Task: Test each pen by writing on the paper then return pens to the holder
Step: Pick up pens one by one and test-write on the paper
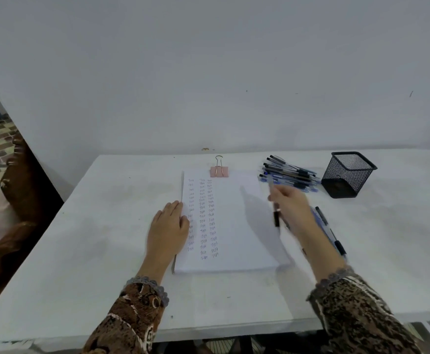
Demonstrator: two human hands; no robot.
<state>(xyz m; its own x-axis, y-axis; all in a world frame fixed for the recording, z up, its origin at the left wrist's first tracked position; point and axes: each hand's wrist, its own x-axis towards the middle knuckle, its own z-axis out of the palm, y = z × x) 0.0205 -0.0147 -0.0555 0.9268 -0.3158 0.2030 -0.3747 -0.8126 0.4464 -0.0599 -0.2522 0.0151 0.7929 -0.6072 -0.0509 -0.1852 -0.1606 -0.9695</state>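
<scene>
A slim dark pen [276,219], blurred, was pinched in the curled fingers of the right hand [291,208], its dark end pointing down over the right edge of a white stack of paper [236,226]; whether the tip touched the sheet could not be told. The paper lay in the middle of a white table [93,238], with columns of small handwritten words filling its left half and a pink binder clip [219,171] clamped on its far edge. The left hand [169,226] rested flat, fingers straight, on the paper's left edge. Towards the table's far edge, just right of the paper, lay a loose pile of blue and black ballpoint pens [289,175], and beside it, further right, stood a square black wire-mesh holder [346,175]. A few more pens [330,233] lay on the table just right of the right forearm. Both arms wore brown patterned sleeves [137,310] with grey lace cuffs.
</scene>
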